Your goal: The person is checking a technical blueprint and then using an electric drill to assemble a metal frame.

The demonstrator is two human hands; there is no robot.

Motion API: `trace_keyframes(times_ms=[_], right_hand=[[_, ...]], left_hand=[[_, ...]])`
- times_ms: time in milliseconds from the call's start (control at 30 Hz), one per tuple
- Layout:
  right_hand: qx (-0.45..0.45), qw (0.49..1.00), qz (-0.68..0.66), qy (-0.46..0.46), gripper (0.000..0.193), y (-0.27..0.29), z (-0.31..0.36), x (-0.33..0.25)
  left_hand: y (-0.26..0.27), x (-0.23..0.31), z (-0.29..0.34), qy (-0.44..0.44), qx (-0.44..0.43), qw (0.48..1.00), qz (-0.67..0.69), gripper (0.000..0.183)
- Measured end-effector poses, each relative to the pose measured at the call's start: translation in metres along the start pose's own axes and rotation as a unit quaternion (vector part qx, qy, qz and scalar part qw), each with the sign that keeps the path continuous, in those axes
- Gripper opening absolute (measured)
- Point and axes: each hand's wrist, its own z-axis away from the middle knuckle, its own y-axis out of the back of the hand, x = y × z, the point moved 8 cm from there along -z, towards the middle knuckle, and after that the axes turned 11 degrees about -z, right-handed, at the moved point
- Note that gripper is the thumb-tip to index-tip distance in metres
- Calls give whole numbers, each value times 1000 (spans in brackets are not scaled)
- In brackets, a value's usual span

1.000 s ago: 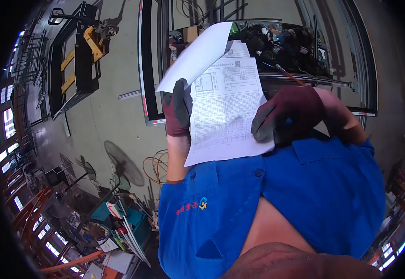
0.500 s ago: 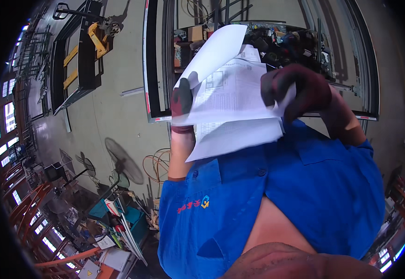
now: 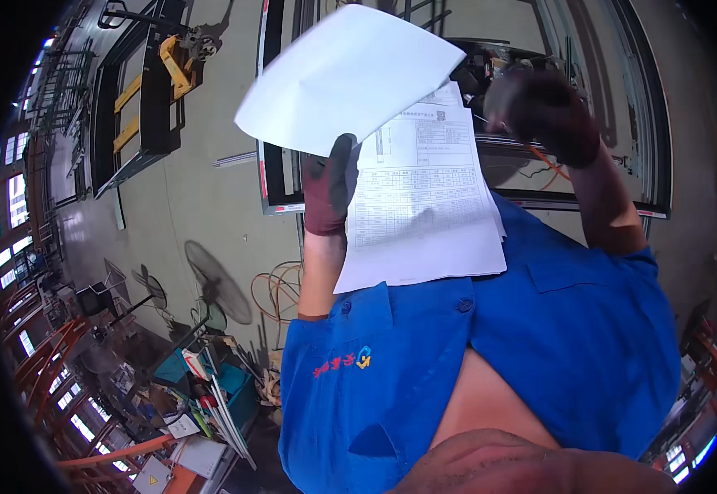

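Note:
A stack of printed paper sheets point(image 3: 416, 222) lies in front of my chest, covered with tables and small drawings. My left hand point(image 3: 327, 193), in a dark red and black work glove, grips the stack's left edge with the thumb on top. Above that thumb a turned-over sheet point(image 3: 350, 78) fans up and to the left, its blank white side showing. My right hand point(image 3: 548, 115), gloved the same way, is raised beyond the stack's right side, apart from the paper. Motion smears its fingers, so I cannot make out whether they hold anything.
Ahead lies a large dark metal frame point(image 3: 272, 177), with tools and small parts point(image 3: 478, 70) inside it. To the left are a yellow lifting truck point(image 3: 175, 67), a standing fan point(image 3: 214, 284), an orange hose point(image 3: 276, 292) and a cluttered teal bin point(image 3: 231, 383).
The top sheet has flipped over to the left, uncovering the printed page beneath. My right hand has left the paper and moved up and right. My left hand keeps its grip.

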Motion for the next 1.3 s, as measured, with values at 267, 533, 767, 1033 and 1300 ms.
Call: trace_keyframes(times_ms=[267, 533, 767, 1033, 1300], right_hand=[[-268, 927, 135, -227, 35, -89, 22, 7], [-255, 936, 115, -212, 26, -82, 25, 17], [-188, 956, 16, -223, 20, -85, 16, 20], [-181, 962, -22, -204, 24, -82, 1, 14], [21, 980, 193, 36, 30, -15, 7, -14]], left_hand=[[-9, 46, 24, -396, 36, 789, -468, 47], [-14, 62, 24, -398, 18, 788, -469, 57], [-14, 34, 7, 57, -17, 993, -103, 48], [-13, 53, 22, -357, -23, 813, -459, 37], [-5, 5, 9, -182, -87, 954, -220, 44]])
